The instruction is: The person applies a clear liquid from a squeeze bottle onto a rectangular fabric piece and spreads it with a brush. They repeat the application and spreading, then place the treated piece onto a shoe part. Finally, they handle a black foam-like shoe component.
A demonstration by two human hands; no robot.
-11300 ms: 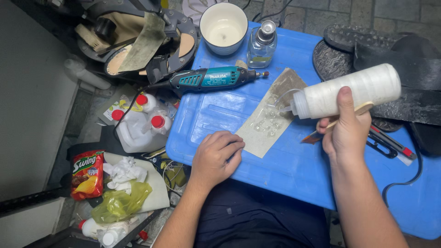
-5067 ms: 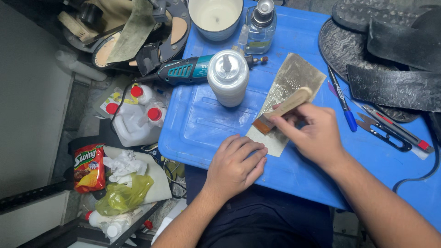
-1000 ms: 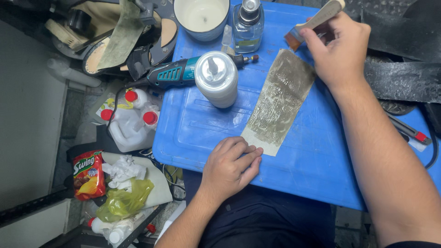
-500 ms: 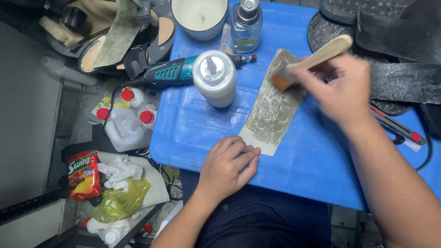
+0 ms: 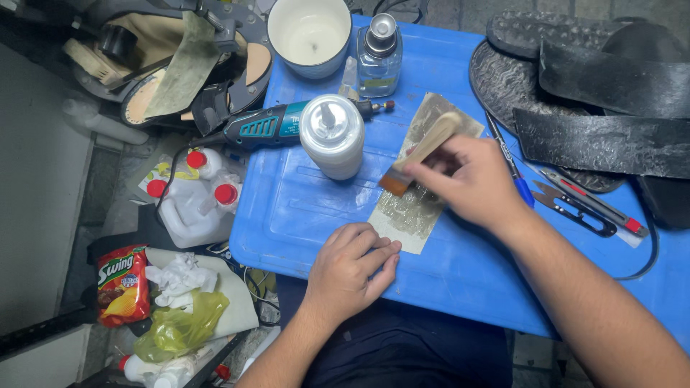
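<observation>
Two hands work over a blue table (image 5: 460, 266). The right hand (image 5: 471, 179) is closed around a brush (image 5: 420, 152), bristles touching the strip (image 5: 422, 176). The left hand (image 5: 351, 269) lies flat and empty, fingertips pinning the strip's near end. A white bottle (image 5: 332, 135) stands just beside it.

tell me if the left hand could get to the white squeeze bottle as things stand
Probably yes. The left hand rests flat on the blue lid, and only bare lid lies between it and the upright white squeeze bottle.

wooden brush (image 5: 424, 149), wet-glossy strip (image 5: 420, 183) — smooth plastic lid (image 5: 460, 266)
</observation>
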